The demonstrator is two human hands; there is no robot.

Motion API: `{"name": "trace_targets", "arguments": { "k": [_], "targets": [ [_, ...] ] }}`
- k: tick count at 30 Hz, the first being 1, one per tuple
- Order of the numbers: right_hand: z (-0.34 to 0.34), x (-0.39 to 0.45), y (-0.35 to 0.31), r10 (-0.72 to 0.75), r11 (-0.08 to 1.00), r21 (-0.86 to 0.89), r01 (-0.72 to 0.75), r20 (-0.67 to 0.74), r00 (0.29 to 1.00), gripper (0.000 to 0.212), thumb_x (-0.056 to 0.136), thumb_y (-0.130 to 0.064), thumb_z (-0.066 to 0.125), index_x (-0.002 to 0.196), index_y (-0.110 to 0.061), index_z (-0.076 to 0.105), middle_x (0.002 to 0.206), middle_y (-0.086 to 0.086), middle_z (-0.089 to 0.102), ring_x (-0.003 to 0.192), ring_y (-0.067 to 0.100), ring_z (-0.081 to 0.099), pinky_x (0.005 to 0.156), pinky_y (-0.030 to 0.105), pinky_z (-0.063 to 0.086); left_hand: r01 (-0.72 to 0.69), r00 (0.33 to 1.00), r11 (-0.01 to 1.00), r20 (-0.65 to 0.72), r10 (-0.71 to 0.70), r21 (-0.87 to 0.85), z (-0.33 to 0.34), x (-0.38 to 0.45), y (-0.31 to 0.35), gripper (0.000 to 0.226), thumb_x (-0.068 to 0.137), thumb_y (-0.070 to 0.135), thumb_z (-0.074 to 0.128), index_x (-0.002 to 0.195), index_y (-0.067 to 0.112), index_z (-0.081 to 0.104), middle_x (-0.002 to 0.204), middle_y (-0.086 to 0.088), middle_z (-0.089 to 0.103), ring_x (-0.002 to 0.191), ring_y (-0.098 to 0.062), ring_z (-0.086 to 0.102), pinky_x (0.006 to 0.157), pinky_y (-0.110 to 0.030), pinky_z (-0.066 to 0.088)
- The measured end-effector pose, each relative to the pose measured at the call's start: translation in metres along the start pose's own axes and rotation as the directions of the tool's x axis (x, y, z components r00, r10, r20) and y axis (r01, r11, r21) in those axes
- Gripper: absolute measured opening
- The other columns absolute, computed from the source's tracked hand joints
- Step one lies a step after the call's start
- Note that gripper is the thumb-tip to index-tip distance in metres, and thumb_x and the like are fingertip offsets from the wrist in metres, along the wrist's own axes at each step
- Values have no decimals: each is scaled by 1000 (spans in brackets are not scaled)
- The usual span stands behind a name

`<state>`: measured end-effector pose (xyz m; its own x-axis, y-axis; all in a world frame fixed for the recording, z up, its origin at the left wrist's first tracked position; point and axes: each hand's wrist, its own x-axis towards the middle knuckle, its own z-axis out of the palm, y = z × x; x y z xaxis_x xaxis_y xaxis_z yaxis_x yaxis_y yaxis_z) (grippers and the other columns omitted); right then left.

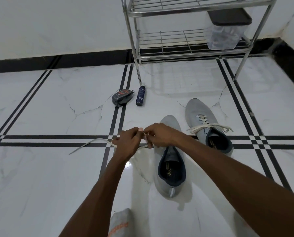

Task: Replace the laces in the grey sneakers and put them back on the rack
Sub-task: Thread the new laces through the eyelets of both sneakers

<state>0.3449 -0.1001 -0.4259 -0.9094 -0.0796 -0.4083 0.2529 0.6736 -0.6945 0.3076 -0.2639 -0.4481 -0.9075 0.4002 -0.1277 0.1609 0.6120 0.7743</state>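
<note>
Two grey sneakers lie on the white tiled floor. The nearer sneaker points away from me and its lace holes are hidden behind my right hand. The farther sneaker to its right carries a tied cream lace. A loose cream lace trails left across the floor from my hands. My left hand pinches this lace, and my right hand pinches it too, just over the nearer sneaker's toe end. A metal shoe rack stands against the wall beyond.
A clear plastic box with a black lid sits on the rack's lower shelf at the right. A dark shoe-polish sponge case and a dark blue spray can lie by the rack's left leg. My grey sock shows at the bottom.
</note>
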Motion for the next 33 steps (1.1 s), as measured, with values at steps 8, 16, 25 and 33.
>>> {"name": "trace_targets", "arguments": {
  "k": [8, 16, 25, 33],
  "targets": [
    [-6, 9, 12, -28, 999, 26, 36, -256, 966, 54, 94, -15, 64, 145, -25, 51, 102, 6, 75, 82, 14, 65, 71, 20, 50, 30, 997, 996, -72, -24, 80, -3, -9, -4, 42, 107, 41, 43, 77, 18, 61, 64, 4, 56, 73, -12, 57, 88, -31, 33],
    [18, 4, 16, 21, 999, 29, -13, -311, 950, 23, 92, -4, 59, 100, -9, 80, 87, 12, 76, 73, 23, 66, 70, 34, 55, 53, 942, 992, -336, -10, 117, -4, 2, -8, 30, 94, 54, 59, 80, 29, 67, 76, 13, 65, 79, -4, 59, 96, -49, 42],
    [19, 3, 21, 48, 998, 55, -32, -326, 944, 22, 96, -7, 58, 103, -4, 79, 96, 15, 76, 87, 29, 70, 78, 37, 56, 140, 918, 735, -191, -347, -664, -19, 6, 2, 31, 83, 34, 83, 96, 8, 74, 82, -2, 69, 71, -9, 60, 70, -25, 49],
    [4, -15, 22, 145, 983, 163, -81, -434, 889, 31, 92, -6, 59, 121, -7, 72, 121, 10, 70, 111, 22, 63, 91, 16, 41, 44, 949, 576, -147, -280, -816, -8, 15, 13, 26, 90, 15, 77, 110, 0, 72, 93, -16, 75, 79, -20, 73, 75, -23, 58]
  ]
}}
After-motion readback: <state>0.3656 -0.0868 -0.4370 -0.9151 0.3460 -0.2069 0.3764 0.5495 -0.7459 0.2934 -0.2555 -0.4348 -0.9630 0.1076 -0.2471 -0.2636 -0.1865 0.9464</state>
